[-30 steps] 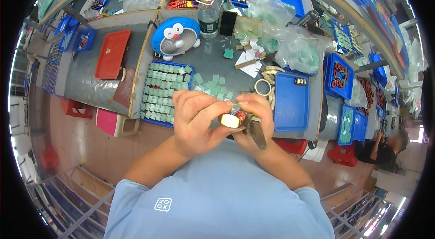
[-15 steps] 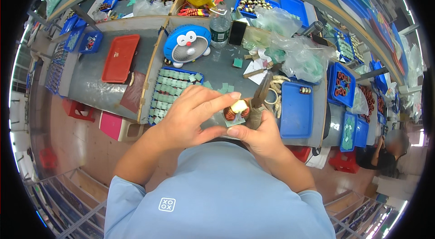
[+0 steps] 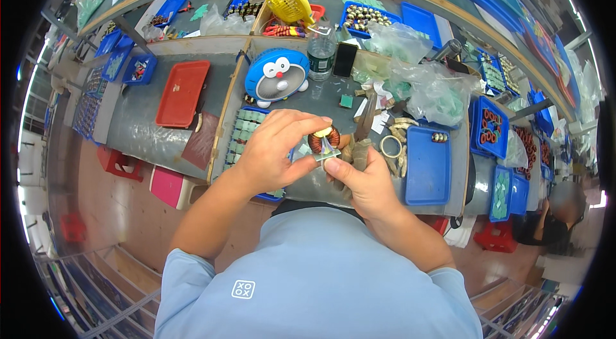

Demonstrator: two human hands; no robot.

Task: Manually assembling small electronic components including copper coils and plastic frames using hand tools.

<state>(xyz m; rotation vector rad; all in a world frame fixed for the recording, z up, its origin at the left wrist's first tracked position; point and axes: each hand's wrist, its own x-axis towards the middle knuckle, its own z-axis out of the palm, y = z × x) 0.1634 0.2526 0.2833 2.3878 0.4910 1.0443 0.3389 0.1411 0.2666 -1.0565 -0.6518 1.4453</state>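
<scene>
Between the fingertips and thumb of my left hand is a copper-wound toroidal coil with pale yellow material on top. A small pale board sits at its lower side, and the thumb of my right hand presses against that board's edge. The other fingers of my right hand wrap round pliers, whose dark jaws point away from me and whose handles look wrapped in tan tape. Partly behind my left hand, a blue tray holds rows of small green boards.
A blue tray with a few small coils lies to the right, beside a tape ring. Farther back stand a blue cartoon-faced fan, a water bottle and a phone. Plastic bags are heaped at back right. A red tray lies left.
The coil has tilted in my fingers, so its wound ring and the board under it show more. Both hands have shifted slightly away from me, and the whole view has moved a little.
</scene>
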